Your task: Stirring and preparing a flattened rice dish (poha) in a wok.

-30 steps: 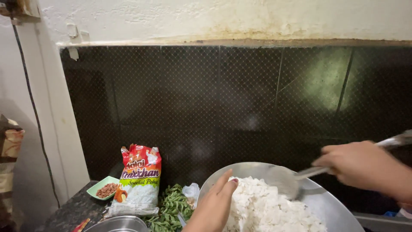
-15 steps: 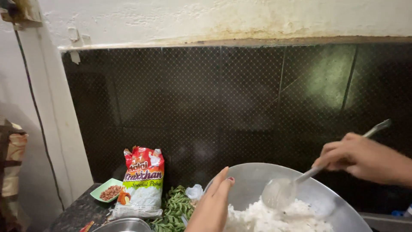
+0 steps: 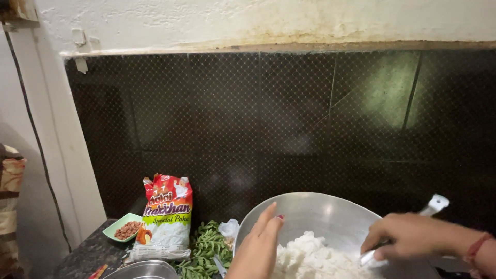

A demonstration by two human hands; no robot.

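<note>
Right hand [image 3: 413,235] in closed grip on long steel spoon handle [image 3: 433,205], axis slanting down-left toward mound of white flattened rice [image 3: 310,258] inside large round steel bowl [image 3: 310,209]; left hand [image 3: 258,248] open, fingers straight, resting at bowl's near-left rim, nearer the rice.

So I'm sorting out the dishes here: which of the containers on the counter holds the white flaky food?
The big round steel bowl under both hands, piled with white flakes. The small green dish at far left holds brown nuts instead.
</note>
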